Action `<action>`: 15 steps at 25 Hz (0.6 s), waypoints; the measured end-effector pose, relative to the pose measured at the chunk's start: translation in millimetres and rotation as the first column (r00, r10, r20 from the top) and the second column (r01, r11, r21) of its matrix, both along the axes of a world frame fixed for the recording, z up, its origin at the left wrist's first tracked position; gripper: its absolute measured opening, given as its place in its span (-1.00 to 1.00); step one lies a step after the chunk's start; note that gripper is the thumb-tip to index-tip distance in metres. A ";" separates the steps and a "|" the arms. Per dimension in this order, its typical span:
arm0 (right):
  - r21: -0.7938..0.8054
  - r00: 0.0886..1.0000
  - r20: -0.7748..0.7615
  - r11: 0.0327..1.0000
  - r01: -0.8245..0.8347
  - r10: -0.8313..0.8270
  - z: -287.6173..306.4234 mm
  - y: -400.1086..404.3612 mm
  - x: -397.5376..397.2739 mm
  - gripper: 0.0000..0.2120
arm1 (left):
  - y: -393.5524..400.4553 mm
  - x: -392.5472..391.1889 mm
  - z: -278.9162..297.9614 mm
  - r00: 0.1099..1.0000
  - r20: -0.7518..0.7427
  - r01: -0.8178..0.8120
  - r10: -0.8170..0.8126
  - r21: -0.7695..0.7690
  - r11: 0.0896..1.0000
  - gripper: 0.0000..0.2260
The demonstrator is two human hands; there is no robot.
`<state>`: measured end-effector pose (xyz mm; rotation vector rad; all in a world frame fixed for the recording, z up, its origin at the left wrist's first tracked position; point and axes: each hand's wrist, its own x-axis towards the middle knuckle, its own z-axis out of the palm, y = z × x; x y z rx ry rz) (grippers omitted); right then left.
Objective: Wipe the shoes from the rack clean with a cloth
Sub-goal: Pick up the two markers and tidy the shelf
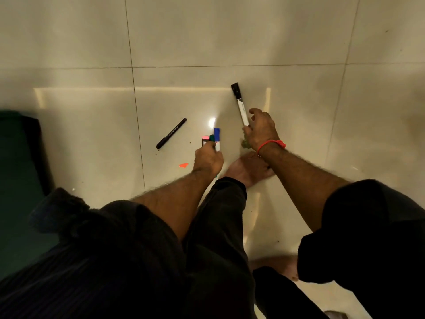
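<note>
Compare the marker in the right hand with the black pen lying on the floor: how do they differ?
The marker has a white barrel with a black cap; the pen is black all over. The marker is thicker, the pen slimmer. The right hand grips the marker raised, cap pointing away; the pen lies untouched on the tiles. Both are capped.

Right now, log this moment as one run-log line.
left hand: grips blue-capped marker and others | right hand: grips black-capped marker, greenish cloth | floor: black pen | shoes: none visible
</note>
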<state>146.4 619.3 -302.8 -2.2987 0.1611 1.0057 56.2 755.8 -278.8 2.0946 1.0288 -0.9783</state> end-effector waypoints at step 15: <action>-0.108 0.980 -0.098 0.980 0.164 -0.175 -18.3 15.6 3.4 -0.71 | 11.1 24.7 -27.7 0.993 -0.092 0.083 -0.074 0.097 0.992 -0.62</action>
